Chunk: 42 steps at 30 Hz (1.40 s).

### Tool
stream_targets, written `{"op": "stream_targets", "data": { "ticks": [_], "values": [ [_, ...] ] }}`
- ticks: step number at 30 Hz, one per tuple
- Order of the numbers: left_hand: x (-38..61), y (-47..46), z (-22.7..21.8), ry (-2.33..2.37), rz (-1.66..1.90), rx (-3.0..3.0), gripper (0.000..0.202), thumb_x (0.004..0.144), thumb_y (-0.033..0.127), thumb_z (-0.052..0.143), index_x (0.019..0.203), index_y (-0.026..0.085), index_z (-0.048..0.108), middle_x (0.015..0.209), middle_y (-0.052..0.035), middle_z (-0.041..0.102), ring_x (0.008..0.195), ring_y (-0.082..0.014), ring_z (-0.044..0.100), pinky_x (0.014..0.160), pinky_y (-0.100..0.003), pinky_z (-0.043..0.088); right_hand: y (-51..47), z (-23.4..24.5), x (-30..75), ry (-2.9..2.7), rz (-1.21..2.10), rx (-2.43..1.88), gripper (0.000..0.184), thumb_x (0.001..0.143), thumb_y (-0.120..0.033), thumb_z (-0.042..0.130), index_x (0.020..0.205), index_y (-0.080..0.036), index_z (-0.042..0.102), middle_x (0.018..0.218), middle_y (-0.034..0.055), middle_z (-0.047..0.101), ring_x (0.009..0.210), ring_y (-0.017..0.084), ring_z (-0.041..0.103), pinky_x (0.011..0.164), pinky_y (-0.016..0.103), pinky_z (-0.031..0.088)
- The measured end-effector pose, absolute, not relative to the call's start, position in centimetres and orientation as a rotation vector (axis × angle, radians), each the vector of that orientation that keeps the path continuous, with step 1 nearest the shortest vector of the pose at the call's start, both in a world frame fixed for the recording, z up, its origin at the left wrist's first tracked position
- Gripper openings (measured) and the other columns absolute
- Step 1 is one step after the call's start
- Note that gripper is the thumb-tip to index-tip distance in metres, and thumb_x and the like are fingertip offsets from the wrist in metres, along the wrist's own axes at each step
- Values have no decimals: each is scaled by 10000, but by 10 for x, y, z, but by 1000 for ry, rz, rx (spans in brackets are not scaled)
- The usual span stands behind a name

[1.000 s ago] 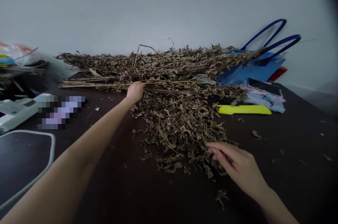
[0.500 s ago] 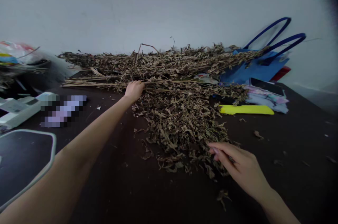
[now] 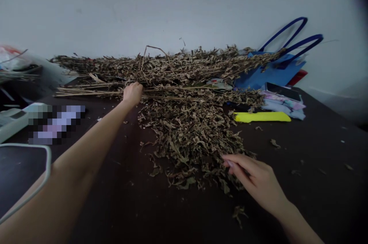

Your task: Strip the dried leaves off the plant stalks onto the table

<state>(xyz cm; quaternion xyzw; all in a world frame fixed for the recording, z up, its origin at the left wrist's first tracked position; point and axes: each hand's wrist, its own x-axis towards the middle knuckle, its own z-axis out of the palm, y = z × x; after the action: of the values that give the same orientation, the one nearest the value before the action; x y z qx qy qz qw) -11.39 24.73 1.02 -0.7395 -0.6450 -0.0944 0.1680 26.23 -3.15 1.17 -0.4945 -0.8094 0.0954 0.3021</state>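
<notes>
A long bundle of dried leafy stalks lies across the back of the dark table. My left hand reaches far out and is closed around several bare stems at the front of the bundle. A heap of loose dried leaves spreads in front of it. My right hand rests at the near right edge of that heap, fingers together and touching the leaves; whether it holds any is hidden.
A blue bag with looped handles stands at the back right, with a phone, folded cloth and a yellow flat tool beside it. At the left are a white device and a dark chair seat.
My left hand has shifted slightly left along the stems while keeping its grip. The right hand stays at the heap's edge. The view has swung a little.
</notes>
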Motion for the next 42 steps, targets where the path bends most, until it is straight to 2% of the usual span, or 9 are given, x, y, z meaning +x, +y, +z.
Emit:
{"op": "stream_targets", "data": {
  "ticks": [4, 9, 16, 21, 28, 34, 38, 42],
  "values": [
    [-120, 244, 29, -1782, -303, -2074, 224, 850, 206, 405, 946, 157, 602, 1008, -130, 601, 998, -277, 546, 791, -352, 423, -32, 11, 263, -2140, 267, -1318, 189, 888, -207, 454, 1019, -234, 588, 860, 0, 667, 691, 94, 641, 636, 206, 509],
    [-127, 235, 46, -1736, -343, -2024, 265, 881, 217, 367, 1063, 104, 521, 1070, -162, 573, 1060, -294, 499, 847, -381, 390, -32, 11, 262, -2130, 340, -1320, 193, 893, -217, 443, 1025, -235, 583, 816, -1, 656, 638, 94, 617, 587, 212, 490],
    [-125, 230, 36, -1696, -274, -2110, 186, 838, 183, 427, 972, 123, 541, 987, -151, 598, 989, -276, 544, 808, -342, 407, -30, 7, 262, -2117, 409, -1316, 198, 895, -223, 434, 1023, -225, 585, 774, 0, 640, 604, 94, 588, 597, 226, 478],
    [-126, 236, 30, -1696, -252, -2151, 188, 804, 200, 483, 966, 123, 537, 997, -156, 590, 1012, -297, 529, 833, -362, 395, -29, 7, 262, -2111, 432, -1326, 199, 896, -233, 434, 1021, -228, 588, 774, 1, 636, 593, 90, 579, 590, 225, 472],
    [-124, 240, 15, -1753, -314, -2168, 337, 762, 232, 557, 1066, 103, 487, 1046, -167, 559, 1044, -319, 511, 847, -382, 393, -28, 7, 261, -2104, 418, -1325, 196, 893, -245, 436, 1000, -216, 597, 765, 3, 643, 585, 94, 587, 565, 221, 476],
    [-120, 227, 2, -1741, -450, -2177, 488, 777, 244, 544, 1224, 124, 389, 1206, -162, 466, 1087, -273, 495, 864, -342, 405, -30, 9, 261, -2112, 431, -1330, 212, 897, -251, 418, 1006, -209, 596, 766, 10, 652, 572, 99, 596, 576, 227, 492],
    [-115, 213, -6, -1725, -500, -2178, 342, 828, 193, 444, 1167, 148, 459, 1166, -150, 504, 1094, -270, 485, 883, -376, 391, -30, 7, 260, -2119, 410, -1321, 205, 897, -254, 421, 999, -214, 595, 765, 12, 653, 585, 107, 601, 573, 236, 496],
    [-112, 203, -17, -1707, -451, -2235, 289, 813, 173, 450, 1085, 164, 544, 1066, -132, 579, 1030, -288, 514, 828, -393, 410, -29, 4, 260, -2138, 425, -1333, 195, 897, -250, 429, 1015, -225, 583, 783, 7, 655, 610, 107, 610, 586, 237, 500]
  ]
}}
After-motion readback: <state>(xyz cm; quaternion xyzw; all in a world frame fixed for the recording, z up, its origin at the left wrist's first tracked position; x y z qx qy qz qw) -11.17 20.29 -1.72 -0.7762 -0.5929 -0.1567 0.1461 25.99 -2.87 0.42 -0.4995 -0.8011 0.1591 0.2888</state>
